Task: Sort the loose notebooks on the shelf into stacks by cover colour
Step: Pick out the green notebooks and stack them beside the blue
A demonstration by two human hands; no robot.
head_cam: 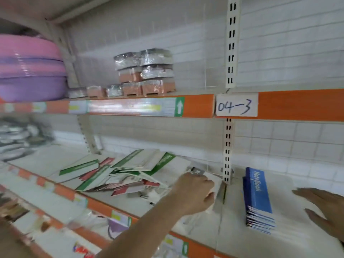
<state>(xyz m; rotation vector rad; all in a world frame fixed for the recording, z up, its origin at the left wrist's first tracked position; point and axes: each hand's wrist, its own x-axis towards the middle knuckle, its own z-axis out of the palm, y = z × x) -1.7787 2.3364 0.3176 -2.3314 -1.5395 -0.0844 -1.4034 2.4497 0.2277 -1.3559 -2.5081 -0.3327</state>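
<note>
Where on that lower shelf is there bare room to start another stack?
Bare white shelf shows right of the neat blue notebook stack, under the open right hand. Another bare patch lies left of the green, red and white notebook jumble, toward the back. The middle is crowded: jumble, plus the left hand gripping a grey-and-white notebook by the clear divider.

Left hand (195,190) curled, gripping; right hand (323,209) flat, fingers straight.

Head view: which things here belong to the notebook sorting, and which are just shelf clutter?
Job:
- loose pile
- blue stack
- left hand, gripping a notebook
- right hand, open beside the blue stack

Clutter:
- pink basins
- wrapped packs
- 04-3 label
</note>
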